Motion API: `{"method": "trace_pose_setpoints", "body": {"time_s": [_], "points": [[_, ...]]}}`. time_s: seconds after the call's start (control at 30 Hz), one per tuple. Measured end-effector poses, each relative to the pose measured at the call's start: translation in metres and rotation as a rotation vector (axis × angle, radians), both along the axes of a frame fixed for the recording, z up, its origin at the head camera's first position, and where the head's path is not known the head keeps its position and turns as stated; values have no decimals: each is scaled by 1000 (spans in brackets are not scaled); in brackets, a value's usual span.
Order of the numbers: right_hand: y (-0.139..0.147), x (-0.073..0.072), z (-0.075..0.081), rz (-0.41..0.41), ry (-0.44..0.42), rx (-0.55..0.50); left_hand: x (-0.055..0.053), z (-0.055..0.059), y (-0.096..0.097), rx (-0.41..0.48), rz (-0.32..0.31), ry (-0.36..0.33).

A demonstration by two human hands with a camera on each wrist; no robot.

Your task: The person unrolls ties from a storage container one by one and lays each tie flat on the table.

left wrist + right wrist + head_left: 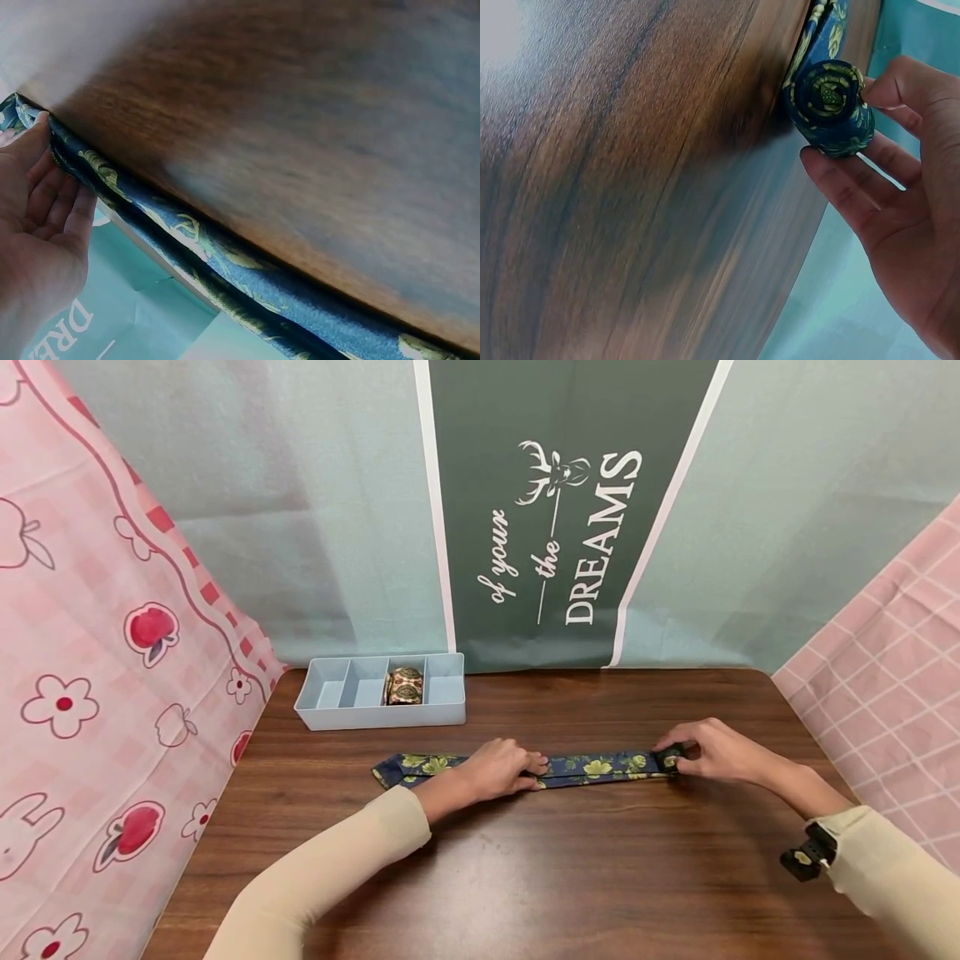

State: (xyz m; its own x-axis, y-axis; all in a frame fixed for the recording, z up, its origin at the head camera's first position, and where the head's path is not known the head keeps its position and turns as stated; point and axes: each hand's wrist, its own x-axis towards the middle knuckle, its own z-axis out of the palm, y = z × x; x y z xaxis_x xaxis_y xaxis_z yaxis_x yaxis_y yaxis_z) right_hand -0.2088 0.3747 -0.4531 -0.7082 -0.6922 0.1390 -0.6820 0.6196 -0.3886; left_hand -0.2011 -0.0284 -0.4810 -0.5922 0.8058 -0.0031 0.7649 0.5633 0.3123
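A dark blue necktie with yellow-green flowers lies lengthwise across the brown table, its pointed wide end at the left. The other end is wound into a tight roll, its spiral plain in the right wrist view. My right hand grips this roll between thumb and fingers, at the right of the flat stretch. Around the middle of the tie, my left hand holds it against the table, thumb at one edge and fingers at the other. In the left wrist view, the tie's strip runs away from that hand.
A light blue tray with several compartments stands at the back left of the table. One compartment holds a rolled patterned tie. Behind the table hangs a grey-green cloth with lettering, and pink cloths flank both sides.
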Motion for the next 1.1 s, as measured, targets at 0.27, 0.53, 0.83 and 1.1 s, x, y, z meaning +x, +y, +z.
{"method": "trace_pose_setpoints", "body": {"time_s": [0.27,0.53,0.83,1.1], "points": [[8,-3,-2,-18,-5,-32,1,0,-7,17,4,-14],[12,-4,-1,-32,63,-12,1,1,-10,23,3,-9],[2,-3,-5,-49,94,-42,1,6,-6,-7,13,20],[0,-1,-4,-78,73,17,0,7,11,10,20,40]]}}
